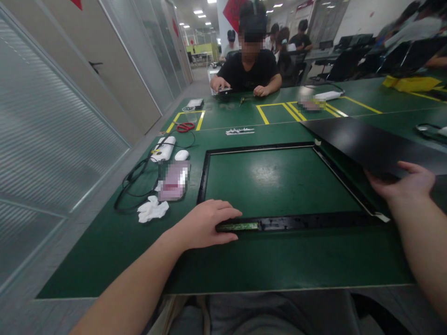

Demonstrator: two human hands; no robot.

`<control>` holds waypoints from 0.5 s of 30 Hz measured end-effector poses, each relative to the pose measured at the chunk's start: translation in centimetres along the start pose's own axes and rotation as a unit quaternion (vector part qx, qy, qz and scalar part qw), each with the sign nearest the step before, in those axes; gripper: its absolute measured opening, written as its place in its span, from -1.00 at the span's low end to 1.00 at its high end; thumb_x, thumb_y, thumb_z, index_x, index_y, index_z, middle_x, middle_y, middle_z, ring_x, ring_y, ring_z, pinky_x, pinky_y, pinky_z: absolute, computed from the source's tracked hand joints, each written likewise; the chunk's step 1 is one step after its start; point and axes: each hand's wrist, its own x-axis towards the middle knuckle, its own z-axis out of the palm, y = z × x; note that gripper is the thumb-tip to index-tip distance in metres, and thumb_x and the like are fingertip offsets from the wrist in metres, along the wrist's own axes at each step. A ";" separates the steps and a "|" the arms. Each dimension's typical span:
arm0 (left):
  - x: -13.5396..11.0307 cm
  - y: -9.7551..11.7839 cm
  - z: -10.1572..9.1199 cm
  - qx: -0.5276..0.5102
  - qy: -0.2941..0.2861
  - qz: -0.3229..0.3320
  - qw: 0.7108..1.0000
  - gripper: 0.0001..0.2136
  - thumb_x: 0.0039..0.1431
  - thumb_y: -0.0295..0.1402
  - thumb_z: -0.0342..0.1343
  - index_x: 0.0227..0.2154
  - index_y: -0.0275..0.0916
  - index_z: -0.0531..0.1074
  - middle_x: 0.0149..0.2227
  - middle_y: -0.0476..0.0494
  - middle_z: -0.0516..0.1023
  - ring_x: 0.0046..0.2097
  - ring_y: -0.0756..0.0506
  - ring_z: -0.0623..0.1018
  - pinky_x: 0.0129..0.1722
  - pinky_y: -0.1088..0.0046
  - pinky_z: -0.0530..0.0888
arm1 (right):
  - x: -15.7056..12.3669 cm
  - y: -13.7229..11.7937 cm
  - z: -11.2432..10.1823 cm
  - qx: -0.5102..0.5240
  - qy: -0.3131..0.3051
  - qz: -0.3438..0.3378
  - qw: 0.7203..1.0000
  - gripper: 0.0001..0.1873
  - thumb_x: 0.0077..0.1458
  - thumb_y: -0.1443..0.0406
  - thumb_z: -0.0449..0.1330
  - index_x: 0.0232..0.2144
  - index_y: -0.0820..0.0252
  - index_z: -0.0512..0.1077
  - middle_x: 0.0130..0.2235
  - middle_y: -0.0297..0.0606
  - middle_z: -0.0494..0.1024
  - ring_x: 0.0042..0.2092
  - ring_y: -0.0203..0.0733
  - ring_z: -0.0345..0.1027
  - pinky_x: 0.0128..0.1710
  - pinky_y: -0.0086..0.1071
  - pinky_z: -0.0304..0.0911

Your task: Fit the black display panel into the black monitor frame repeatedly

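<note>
Panel separation appears in hand. The left hand (206, 223), fingers pressed together against the thumb, clamps the near rail of the thin black rectangular frame (202, 177), which lies flat on the green worktop (279, 265). The right hand (401, 184) pinches the tilted black flat panel (366, 139) at the frame's right side. Lifting it clear likely calls for a steadied frame.

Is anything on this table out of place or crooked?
The black panel is out of the black frame: the right hand holds it tilted above the frame's right side; the left hand rests on the frame's near edge. A black cable lies tangled at the left.
</note>
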 end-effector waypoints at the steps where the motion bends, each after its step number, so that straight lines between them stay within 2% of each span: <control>1: 0.0 0.0 0.0 -0.001 0.000 -0.001 1.000 -0.62 0.20 -0.18 0.24 0.03 -0.22 0.49 -0.10 -0.23 0.59 -0.10 -0.21 0.58 -0.12 0.25 0.48 | -0.1 0.1 0.1 -0.004 -0.005 -0.003 1.000 -0.70 -0.33 0.44 0.00 -0.41 0.11 0.26 -0.02 -0.19 0.48 0.02 -0.19 0.41 -0.32 -0.27 0.50; 5: 0.1 0.2 0.1 -0.011 0.000 -0.004 1.000 -0.66 0.21 -0.20 0.22 0.00 -0.21 0.49 -0.13 -0.21 0.58 -0.13 -0.18 0.57 -0.15 0.29 0.48 | 0.0 0.4 0.3 -0.026 -0.031 -0.019 0.999 -0.69 -0.34 0.48 -0.01 -0.43 0.13 0.27 -0.01 -0.23 0.49 -0.01 -0.24 0.42 -0.32 -0.34 0.51; 15: 0.3 0.6 -0.3 -0.023 -0.013 -0.015 1.000 -0.69 0.18 -0.25 0.20 -0.04 -0.22 0.50 -0.16 -0.19 0.55 -0.17 -0.16 0.55 -0.19 0.33 0.48 | -0.4 0.1 0.5 -0.037 0.004 -0.009 0.999 -0.72 -0.28 0.50 0.01 -0.44 0.14 0.31 -0.04 -0.19 0.47 -0.02 -0.20 0.43 -0.48 -0.38 0.50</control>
